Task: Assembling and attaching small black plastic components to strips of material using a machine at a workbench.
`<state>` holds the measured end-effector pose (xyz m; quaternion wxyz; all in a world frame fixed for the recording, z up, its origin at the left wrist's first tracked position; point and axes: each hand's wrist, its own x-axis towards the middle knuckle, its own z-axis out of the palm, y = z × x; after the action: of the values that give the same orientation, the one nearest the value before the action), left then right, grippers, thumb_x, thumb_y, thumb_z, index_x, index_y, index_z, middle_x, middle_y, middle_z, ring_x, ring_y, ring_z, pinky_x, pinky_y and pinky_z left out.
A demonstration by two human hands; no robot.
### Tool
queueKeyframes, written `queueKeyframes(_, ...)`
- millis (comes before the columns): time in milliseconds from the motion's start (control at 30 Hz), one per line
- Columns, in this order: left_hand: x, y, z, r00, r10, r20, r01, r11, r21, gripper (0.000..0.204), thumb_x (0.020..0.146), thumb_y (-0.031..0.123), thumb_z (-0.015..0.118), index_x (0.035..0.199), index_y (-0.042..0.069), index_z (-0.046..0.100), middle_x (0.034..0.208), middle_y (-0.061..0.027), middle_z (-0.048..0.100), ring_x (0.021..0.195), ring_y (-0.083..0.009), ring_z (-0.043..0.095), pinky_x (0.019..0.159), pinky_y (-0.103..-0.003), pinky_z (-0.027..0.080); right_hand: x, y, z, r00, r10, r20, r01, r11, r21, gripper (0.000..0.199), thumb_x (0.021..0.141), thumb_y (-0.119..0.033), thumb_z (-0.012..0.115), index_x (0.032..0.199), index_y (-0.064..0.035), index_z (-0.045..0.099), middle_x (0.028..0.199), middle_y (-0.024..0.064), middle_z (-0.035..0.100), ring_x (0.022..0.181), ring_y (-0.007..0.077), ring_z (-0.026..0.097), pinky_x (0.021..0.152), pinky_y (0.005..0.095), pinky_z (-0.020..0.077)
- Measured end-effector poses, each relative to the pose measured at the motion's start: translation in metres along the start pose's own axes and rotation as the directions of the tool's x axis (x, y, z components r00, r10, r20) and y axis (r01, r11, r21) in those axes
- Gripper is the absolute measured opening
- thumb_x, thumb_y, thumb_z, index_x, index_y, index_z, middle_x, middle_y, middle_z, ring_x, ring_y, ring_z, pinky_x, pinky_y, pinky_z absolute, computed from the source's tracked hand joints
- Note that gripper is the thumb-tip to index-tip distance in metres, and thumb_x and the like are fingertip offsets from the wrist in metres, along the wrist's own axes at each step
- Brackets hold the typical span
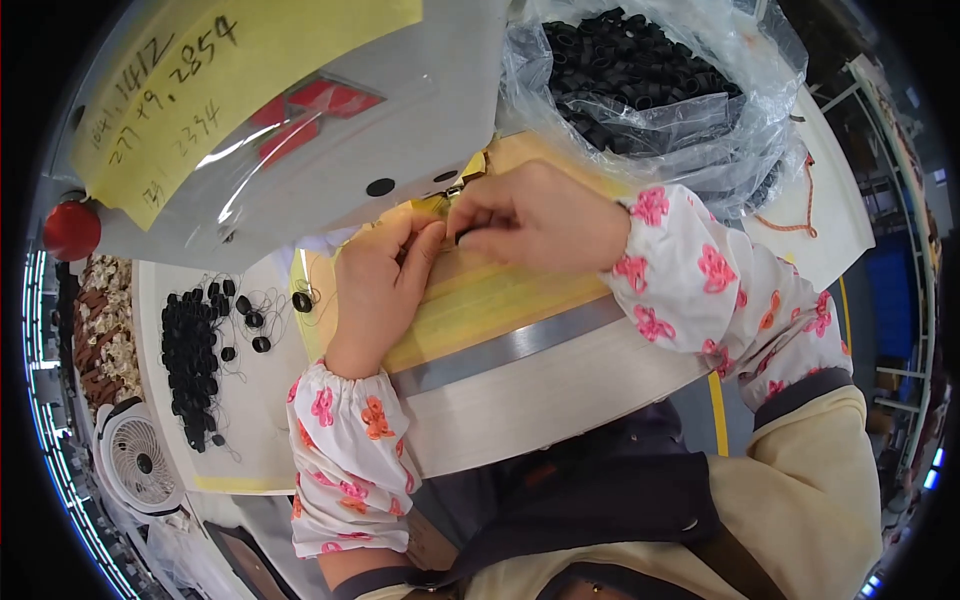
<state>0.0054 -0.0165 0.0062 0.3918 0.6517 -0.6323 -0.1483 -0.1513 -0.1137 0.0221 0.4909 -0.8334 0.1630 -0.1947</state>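
Note:
Both my hands meet at the working point of a grey sewing machine, beside its small metal foot. My left hand is closed, thumb against fingers; whatever lies between its fingertips is hidden. My right hand curls in from the right, slightly blurred, with a small black piece showing between its fingers, likely one of the black loops. Yellow-covered bed lies under both hands. Left of my left hand, a black loop trails thread.
At the back right, an open clear plastic bag holds many black loops. A heap of threaded black pieces covers the left tabletop. A white fan stands beyond the left edge. An orange cord lies at right.

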Motion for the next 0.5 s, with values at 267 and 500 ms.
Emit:
queueKeyframes(267, 0.001, 0.005, 0.003, 0.993, -0.108, 0.037, 0.109, 0.994, -0.029, 0.012, 0.074, 0.010, 0.063, 0.086, 0.008, 0.062, 0.049, -0.0034, 0.046, 0.043, -0.0129, 0.041, 0.045, -0.025, 0.033, 0.011, 0.003, -0.009, 0.962, 0.256, 0.092, -0.267, 0.953, 0.141, 0.017, 0.077, -0.011, 0.061, 0.083, 0.0016, 0.051, 0.063, 0.0071, 0.056, 0.050, 0.0106, 0.054, 0.046, 0.0244, 0.0426)
queueKeyframes(500, 0.011, 0.005, 0.007, 0.972, -0.234, 0.007, 0.232, 0.965, 0.119, 0.019, 0.074, 0.024, 0.063, 0.079, 0.005, 0.063, 0.048, -0.0040, 0.047, 0.042, -0.0145, 0.043, 0.045, -0.027, 0.034, 0.005, 0.029, 0.010, 0.915, -0.300, -0.269, 0.160, 0.883, -0.441, 0.009, 0.071, -0.006, 0.062, 0.075, -0.0007, 0.056, 0.068, 0.0111, 0.058, 0.061, 0.0262, 0.056, 0.054, 0.0326, 0.0444)
